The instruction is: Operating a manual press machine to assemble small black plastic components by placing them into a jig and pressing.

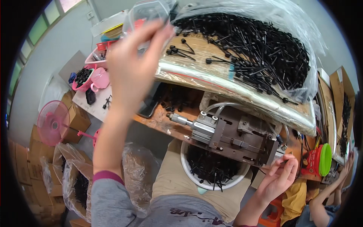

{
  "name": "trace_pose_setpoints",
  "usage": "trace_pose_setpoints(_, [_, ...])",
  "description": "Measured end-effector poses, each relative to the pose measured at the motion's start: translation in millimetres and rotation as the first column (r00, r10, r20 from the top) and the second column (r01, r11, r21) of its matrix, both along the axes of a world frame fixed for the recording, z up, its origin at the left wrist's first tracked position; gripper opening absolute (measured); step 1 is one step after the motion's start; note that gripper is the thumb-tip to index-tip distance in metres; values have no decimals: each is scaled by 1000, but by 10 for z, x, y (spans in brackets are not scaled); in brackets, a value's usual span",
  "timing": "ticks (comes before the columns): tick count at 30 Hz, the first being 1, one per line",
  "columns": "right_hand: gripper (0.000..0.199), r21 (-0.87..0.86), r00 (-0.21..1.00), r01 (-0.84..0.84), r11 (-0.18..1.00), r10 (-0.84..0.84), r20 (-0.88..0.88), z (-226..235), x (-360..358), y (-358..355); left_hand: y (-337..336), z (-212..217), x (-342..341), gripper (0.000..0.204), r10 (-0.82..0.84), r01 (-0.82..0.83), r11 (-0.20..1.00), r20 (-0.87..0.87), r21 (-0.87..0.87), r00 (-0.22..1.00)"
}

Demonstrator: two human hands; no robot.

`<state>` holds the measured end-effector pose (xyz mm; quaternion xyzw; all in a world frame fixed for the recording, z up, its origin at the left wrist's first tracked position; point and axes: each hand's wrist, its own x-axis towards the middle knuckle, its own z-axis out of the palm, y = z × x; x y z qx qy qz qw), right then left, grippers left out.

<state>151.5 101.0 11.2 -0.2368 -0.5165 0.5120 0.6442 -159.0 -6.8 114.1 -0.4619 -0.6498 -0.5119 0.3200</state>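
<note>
My left hand (132, 64) is raised high, its fingers closed on the rim of a clear plastic container (145, 13) near the back of the bench. My right hand (278, 178) is low at the right, fingers curled loosely against the lower corner of a grey metal press fixture (234, 138) with a pneumatic cylinder (191, 123). Whether it pinches a small part I cannot tell. A white round basket (185, 162) full of thin black plastic pieces sits on my lap under the fixture. A large heap of black plastic pieces (257, 49) lies on clear sheeting over a board.
Pink bowls and a pink cup (100, 79) stand at the left of the bench. A pink fan (53, 123) and cardboard boxes (77, 119) are on the floor at left, with plastic bags (77, 181) of black parts. A red and green lidded tub (319, 160) is at right, near another person's arm (329, 195).
</note>
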Motion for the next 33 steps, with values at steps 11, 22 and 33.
trace_pose_setpoints(11, [22,-83,988,-55,995,66,140,-219,294,-101,543,-181,-1028,12,59,-134,728,-132,-672,989])
trace_pose_setpoints(22, [22,-129,983,-86,988,106,153,-273,345,-173,515,-570,-1242,19,-6,-326,710,-468,-625,884])
trace_pose_setpoints(33, [17,-383,897,-398,834,440,27,-257,-10,-75,-99,-666,1065,30,-661,784,550,422,-289,620])
